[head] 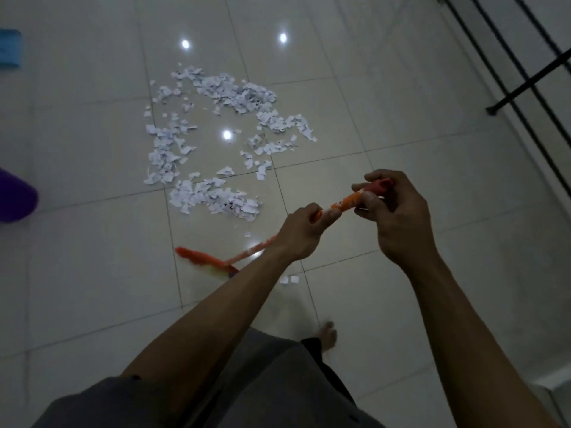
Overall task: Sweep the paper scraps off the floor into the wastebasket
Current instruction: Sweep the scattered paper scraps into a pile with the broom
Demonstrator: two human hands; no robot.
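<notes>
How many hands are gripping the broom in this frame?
2. The left hand grips the broom partway down its handle; the right hand holds the handle's top end, above and right of the left.

- broom: orange handle with white patches, orange head
- paper scraps: white, some with dark print
- floor: glossy pale grey tiles
- purple object at the left edge
- blue object at the upper left
</notes>
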